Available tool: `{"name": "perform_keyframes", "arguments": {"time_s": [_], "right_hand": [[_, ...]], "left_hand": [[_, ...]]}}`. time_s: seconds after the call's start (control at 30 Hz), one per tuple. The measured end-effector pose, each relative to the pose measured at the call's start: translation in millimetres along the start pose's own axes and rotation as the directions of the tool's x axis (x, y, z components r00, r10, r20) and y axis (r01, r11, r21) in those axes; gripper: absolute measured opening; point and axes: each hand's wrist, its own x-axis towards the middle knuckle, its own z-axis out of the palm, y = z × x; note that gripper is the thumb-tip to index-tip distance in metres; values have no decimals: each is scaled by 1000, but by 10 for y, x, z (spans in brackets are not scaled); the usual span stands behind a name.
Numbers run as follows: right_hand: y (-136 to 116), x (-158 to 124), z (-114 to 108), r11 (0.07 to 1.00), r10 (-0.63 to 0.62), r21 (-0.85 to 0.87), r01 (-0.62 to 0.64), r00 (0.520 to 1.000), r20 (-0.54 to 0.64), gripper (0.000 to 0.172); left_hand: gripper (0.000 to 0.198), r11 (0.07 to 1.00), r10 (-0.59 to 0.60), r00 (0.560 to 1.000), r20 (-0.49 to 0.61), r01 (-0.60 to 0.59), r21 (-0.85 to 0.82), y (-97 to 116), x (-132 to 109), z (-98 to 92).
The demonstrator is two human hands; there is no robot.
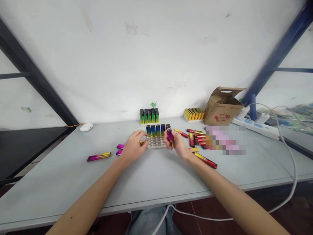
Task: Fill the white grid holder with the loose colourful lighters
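My right hand point(177, 143) is closed around a purple lighter point(170, 138) with a dark top, held tilted over the right end of a white tray point(156, 146) with rows of round holes. Blue-green lighters point(153, 130) stand upright in the tray's back row, and a dark reddish one stands at its right end, partly hidden by my fingers. My left hand point(135, 143) is curled, its thumb and fingertips gripping the tray's left end. Purple and yellow lighters point(119, 147) lie beside and partly behind my left hand.
Another purple-yellow lighter point(99, 156) lies farther left. Red-yellow lighters point(205, 160) lie loose on the right. Trays of green lighters point(149, 116) and yellow lighters point(194, 114) stand near the wall. A cardboard box point(221, 111), a power strip point(259, 126) and a white cable point(294, 169) are at right.
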Motion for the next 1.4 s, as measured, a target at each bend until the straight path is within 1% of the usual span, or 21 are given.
{"name": "perform_keyframes", "arguments": {"time_s": [0.1, 0.17, 0.2, 0.23, 0.3, 0.33, 0.4, 0.47, 0.53, 0.6, 0.67, 0.8, 0.9, 1.0, 1.1, 1.17, 1.4], "right_hand": [[-64, -38, -4, 983, -107, -147, 106, 994, 5, 27], [-112, -74, -5, 932, -191, -314, 179, 982, -8, 28], [-132, -92, -10, 879, -245, -422, 222, 970, -1, 29], [-148, -107, -18, 806, -299, -529, 266, 954, 25, 30], [-168, -127, -45, 646, -378, -682, 342, 920, 104, 30], [-173, -130, -63, 583, -395, -725, 367, 908, 141, 30], [-176, -122, -100, 502, -402, -778, 377, 899, 175, 29], [-179, -102, -136, 448, -388, -823, 349, 905, 172, 27], [-180, -79, -172, 410, -378, -852, 325, 911, 165, 25], [-179, -63, -209, 396, -375, -867, 304, 915, 150, 24], [-174, -54, -247, 398, -378, -875, 277, 918, 118, 24], [-174, -40, -318, 396, -396, -892, 220, 917, 51, 23], [-194, -30, -349, 368, -428, -898, 243, 901, 69, 18], [-218, -26, -362, 319, -458, -910, 263, 884, 94, 13], [-236, -26, -385, 301, -425, -916, 264, 897, 120, 13], [-246, -26, -412, 307, -400, -911, 276, 906, 140, 13], [-284, -29, -510, 330, -359, -901, 281, 920, 156, 12]], "left_hand": [[15, 1000, -2, 1000, -7, 3, 22, -49, 7, 5], [15, 999, -4, 1000, -7, 4, 36, -82, 9, 8], [16, 999, -8, 1000, -5, 8, 38, -99, 8, 9], [16, 999, -16, 1000, -2, 16, 34, -119, 7, 7], [18, 999, -37, 999, 10, 37, 23, -161, 9, -8], [18, 999, -46, 999, 14, 46, 25, -184, 13, -23], [20, 997, -63, 998, 26, 62, 49, -230, 28, -71], [21, 992, -96, 994, 56, 92, 81, -271, 48, -138], [22, 986, -149, 983, 112, 139, 90, -302, 64, -203], [25, 982, -178, 971, 161, 166, 85, -321, 72, -251], [28, 982, -181, 966, 186, 168, 80, -328, 70, -274], [29, 984, -176, 966, 188, 166, 69, -312, 59, -279], [26, 986, -165, 971, 175, 157, 61, -291, 57, -271], [25, 989, -143, 976, 165, 136, 57, -277, 58, -263], [24, 989, -139, 976, 169, 128, 71, -274, 55, -256], [25, 988, -142, 975, 169, 130, 78, -276, 51, -251], [25, 992, -115, 975, 189, 104, 70, -261, 50, -202]]}}
